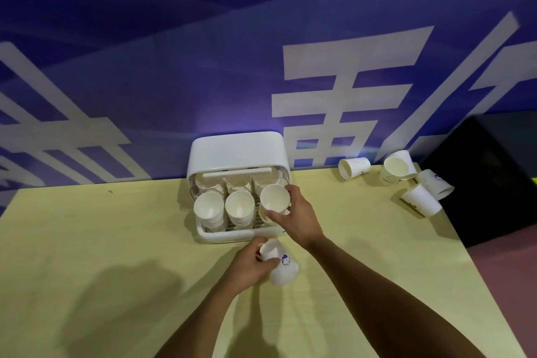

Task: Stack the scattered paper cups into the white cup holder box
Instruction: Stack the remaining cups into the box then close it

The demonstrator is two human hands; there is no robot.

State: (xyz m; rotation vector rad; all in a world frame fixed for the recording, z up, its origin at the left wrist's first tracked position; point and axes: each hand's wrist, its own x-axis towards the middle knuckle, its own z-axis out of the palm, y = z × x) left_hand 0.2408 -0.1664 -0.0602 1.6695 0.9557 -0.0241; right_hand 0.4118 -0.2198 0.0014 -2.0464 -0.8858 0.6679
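Observation:
The white cup holder box (238, 151) stands at the table's far edge with its lid raised. Inside, two stacks of paper cups (223, 211) fill the front left and middle slots. My right hand (296, 219) grips a paper cup (274, 197) upright over the front right slot, just above another cup (265, 216) sitting there. In front of the box, my left hand (250, 266) holds a second paper cup (280, 266) with a blue logo, upside down and tilted. Several loose cups (401, 176) lie scattered at the far right of the table.
The yellow table (101, 256) ends against a blue wall with large white lettering. A black object (494, 177) stands past the table's right edge, close to the scattered cups. More stacks sit in the box's back row (236, 184).

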